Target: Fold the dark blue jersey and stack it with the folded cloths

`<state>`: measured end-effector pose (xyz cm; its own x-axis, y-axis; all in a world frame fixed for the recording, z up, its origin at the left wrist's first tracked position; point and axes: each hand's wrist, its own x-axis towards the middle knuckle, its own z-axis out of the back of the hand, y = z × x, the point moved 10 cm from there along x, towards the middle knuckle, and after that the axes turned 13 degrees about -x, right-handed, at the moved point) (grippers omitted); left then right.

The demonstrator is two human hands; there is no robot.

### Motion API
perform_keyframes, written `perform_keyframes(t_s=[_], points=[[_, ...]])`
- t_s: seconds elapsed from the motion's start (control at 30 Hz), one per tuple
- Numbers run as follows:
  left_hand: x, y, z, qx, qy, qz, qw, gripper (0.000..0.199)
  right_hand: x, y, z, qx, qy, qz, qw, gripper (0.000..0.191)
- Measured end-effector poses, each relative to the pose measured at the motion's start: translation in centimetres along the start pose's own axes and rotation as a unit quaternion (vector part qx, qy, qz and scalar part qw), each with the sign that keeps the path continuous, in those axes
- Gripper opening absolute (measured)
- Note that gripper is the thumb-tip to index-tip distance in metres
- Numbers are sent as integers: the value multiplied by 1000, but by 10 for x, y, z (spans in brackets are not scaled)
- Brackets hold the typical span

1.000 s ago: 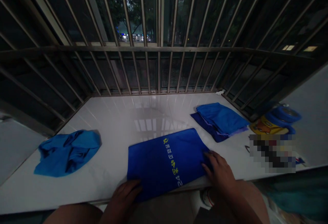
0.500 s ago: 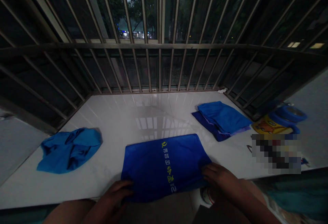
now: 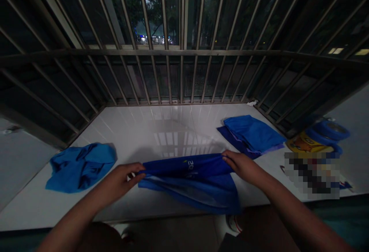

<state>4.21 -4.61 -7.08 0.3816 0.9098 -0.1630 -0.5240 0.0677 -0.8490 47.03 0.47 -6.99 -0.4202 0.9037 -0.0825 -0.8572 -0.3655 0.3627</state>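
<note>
A dark blue cloth (image 3: 190,182) with printed lettering spans the space between my two hands, its far edge raised and folding over toward me. My left hand (image 3: 131,175) pinches the left end of that raised edge. At the opposite corner, my right hand (image 3: 235,161) grips the cloth between thumb and fingers. The near part of the fabric hangs loosely over the front of the white ledge (image 3: 129,129). Beyond my right hand lies a folded stack of blue cloths (image 3: 253,132). Left of my left hand rests a crumpled lighter blue cloth (image 3: 82,167).
Metal window bars (image 3: 181,75) enclose the ledge at the back and sides. On the right stands a yellow and blue container (image 3: 314,142), with blurred-out items in front of it. A shoe (image 3: 233,223) shows on the floor below the ledge.
Both hands have moved from the cloth's near corners to its far ones. The cloth lay flat with its lettering showing; now its far edge is lifted and folded toward me.
</note>
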Motion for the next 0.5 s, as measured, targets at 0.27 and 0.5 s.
perform_keyframes(t_s=[0.27, 0.5], points=[[15, -7, -4, 13, 84, 18, 996, 19, 37, 24, 23, -39, 36, 64, 997, 31], [-65, 41, -48, 5, 98, 83, 992, 15, -42, 29, -33, 58, 128, 61, 988, 30]])
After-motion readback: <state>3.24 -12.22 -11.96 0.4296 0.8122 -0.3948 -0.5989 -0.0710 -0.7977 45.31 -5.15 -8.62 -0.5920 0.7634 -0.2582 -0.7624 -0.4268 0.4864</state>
